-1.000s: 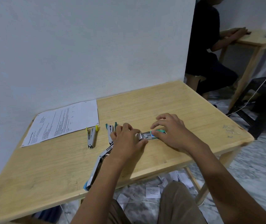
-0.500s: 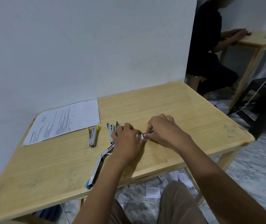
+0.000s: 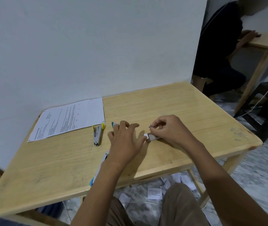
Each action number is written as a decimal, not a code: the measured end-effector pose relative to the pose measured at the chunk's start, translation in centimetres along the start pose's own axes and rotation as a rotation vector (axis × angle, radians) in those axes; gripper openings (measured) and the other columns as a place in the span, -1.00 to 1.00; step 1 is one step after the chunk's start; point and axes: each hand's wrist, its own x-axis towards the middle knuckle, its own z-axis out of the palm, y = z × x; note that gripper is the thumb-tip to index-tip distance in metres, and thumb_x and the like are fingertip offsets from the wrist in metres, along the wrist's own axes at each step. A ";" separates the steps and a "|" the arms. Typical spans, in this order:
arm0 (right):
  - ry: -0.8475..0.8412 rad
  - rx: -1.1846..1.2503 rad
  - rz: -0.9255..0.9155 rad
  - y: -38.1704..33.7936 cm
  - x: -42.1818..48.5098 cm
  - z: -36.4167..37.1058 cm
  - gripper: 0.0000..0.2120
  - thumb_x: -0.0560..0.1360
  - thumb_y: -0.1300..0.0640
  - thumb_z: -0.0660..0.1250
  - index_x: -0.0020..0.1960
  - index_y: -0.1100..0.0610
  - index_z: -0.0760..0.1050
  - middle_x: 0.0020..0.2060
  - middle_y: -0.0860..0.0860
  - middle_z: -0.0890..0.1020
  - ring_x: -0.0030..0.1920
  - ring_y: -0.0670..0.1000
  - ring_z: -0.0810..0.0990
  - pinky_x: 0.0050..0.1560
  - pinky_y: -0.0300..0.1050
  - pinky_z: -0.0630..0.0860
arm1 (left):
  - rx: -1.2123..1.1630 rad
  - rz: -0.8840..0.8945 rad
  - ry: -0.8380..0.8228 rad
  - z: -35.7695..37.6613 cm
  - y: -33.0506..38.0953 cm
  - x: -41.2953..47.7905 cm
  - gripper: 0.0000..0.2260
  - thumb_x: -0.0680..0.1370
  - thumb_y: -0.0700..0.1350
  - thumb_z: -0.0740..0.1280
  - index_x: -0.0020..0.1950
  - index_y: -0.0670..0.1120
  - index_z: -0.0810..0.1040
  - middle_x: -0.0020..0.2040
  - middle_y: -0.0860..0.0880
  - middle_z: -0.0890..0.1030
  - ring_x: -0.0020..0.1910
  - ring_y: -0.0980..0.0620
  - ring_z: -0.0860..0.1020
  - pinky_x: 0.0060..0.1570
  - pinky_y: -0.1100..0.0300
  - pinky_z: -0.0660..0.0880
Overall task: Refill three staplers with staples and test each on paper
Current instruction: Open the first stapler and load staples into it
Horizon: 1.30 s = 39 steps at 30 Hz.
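On the left of the table (image 3: 170, 101) lie the paper (image 3: 68, 119) and the yellow stapler (image 3: 98, 134), with the green stapler (image 3: 113, 124) and blue stapler (image 3: 100, 168) half hidden under the left hand (image 3: 125, 141), whose spread fingers hold nothing. The right hand (image 3: 169, 128) pinches a short staple strip (image 3: 150, 126) above the staple box (image 3: 151, 137). I judge that such a light pinch could snap or drop the strip, and a nudge could spill the box.

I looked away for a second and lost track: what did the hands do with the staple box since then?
The right hand lifted off the staple box and now pinches something small above it, probably staples. The left hand opened its fingers, one fingertip still at the box's end. The yellow stapler, green stapler, blue stapler and printed sheet stayed put.
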 end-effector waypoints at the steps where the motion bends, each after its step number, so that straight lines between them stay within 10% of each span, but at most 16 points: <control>1: 0.018 0.055 -0.011 0.0 -0.2 0.0 -0.95 0.42 0.09 0.50 -0.20 0.02 0.65 -0.43 -0.20 0.61 -0.42 -0.24 0.50 -0.39 -0.33 0.45 | 0.005 -0.040 0.047 -0.7 -0.5 -0.3 -0.57 0.54 0.24 0.29 0.35 0.10 0.48 0.26 0.01 0.41 0.30 -0.04 0.31 0.20 0.04 0.13; 15: 0.028 0.186 -0.076 -0.8 -0.6 3.8 -0.86 0.51 0.16 0.42 -0.01 -0.04 0.68 -0.27 -0.15 0.59 -0.31 -0.14 0.53 -0.21 -0.17 0.58 | 0.139 -0.310 -0.177 -3.1 -4.4 -0.8 -0.79 0.54 0.04 0.34 -0.05 -0.05 0.69 -0.10 -0.03 0.66 -0.04 -0.08 0.59 -0.03 0.10 0.37; 21: 0.001 0.286 -0.111 -2.5 -1.0 4.6 -0.93 0.51 0.11 0.46 -0.03 -0.03 0.66 -0.19 -0.11 0.67 -0.17 -0.23 0.61 -0.12 -0.39 0.51 | -0.430 -0.311 -0.071 -3.7 -5.0 -1.2 -0.84 0.56 -0.01 0.38 -0.13 -0.04 0.69 -0.31 0.03 0.67 -0.40 0.22 0.57 -0.43 0.36 0.40; 31: -0.027 0.234 -0.104 -4.2 -0.8 6.4 -0.83 0.52 0.05 0.44 0.11 -0.05 0.66 -0.10 -0.17 0.73 -0.02 -0.23 0.66 0.13 -0.08 0.58 | -1.400 -0.393 -0.324 -1.9 -5.5 -2.1 -0.79 0.66 -0.17 0.21 0.01 -0.24 0.60 -0.31 -0.11 0.50 -0.43 0.03 0.38 -0.40 0.22 0.40; 39: -0.022 0.130 -0.092 -4.3 -0.4 7.0 -0.94 0.50 0.03 0.46 -0.04 -0.06 0.69 -0.15 -0.20 0.71 -0.04 -0.26 0.63 0.05 -0.23 0.51 | -1.587 -0.296 -0.375 -1.5 -6.2 -2.0 -0.74 0.64 -0.28 0.15 0.28 -0.35 0.48 -0.24 -0.10 0.47 -0.36 0.05 0.39 -0.37 0.24 0.37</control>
